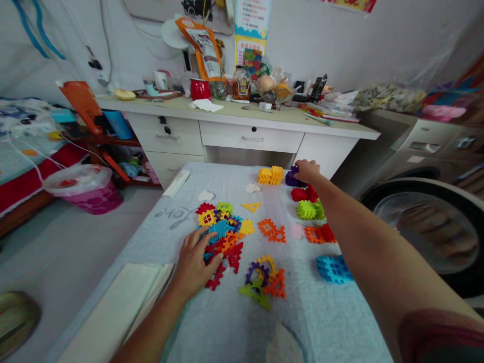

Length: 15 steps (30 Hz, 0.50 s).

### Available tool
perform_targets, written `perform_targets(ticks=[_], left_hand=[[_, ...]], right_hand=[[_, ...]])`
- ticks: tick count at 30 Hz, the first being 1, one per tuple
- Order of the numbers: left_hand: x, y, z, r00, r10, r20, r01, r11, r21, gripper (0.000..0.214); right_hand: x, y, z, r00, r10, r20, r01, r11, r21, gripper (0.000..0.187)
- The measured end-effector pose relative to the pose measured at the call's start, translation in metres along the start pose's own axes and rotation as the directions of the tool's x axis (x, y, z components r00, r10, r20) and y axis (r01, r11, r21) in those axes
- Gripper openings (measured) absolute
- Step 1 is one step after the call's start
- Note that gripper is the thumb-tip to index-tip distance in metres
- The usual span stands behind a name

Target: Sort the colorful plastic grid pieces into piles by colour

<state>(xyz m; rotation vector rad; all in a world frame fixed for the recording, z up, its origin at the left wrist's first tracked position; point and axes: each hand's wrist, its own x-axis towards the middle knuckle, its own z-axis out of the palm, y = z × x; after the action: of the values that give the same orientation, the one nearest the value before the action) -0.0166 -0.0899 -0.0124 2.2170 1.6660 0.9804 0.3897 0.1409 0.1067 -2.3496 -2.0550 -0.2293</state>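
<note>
Purple pieces (291,178) partly hidden by the right grip (308,171), print on wall poster (252,25) illegible

Right hand (309,172) forward, left hand (194,258) nearer

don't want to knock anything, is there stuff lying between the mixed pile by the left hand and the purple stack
Yes, a yellow triangular piece lies on the cloth between the mixed pile and the purple stack at the right hand.

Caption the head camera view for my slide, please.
Left hand on a mixed-color pile of interlocking plastic pieces, right hand at a purple stack beside a yellow stack.
</note>
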Motion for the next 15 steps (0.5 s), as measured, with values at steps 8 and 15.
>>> perform_targets(ticks=[8, 15], left_hand=[[-0.001, -0.001, 0.002, 1.000, -0.003, 0.011, 0.003, 1.000, 0.005, 0.042], [-0.001, -0.003, 0.002, 1.000, 0.007, 0.009, -0.007, 1.000, 0.012, 0.042]], right_hand=[[0.009, -0.004, 0.014, 0.999, -0.014, 0.032, 0.014, 1.000, -0.003, 0.045], [0.002, -0.007, 0.017, 1.000, -0.016, -0.005, 0.016, 1.000, 0.020, 0.036]])
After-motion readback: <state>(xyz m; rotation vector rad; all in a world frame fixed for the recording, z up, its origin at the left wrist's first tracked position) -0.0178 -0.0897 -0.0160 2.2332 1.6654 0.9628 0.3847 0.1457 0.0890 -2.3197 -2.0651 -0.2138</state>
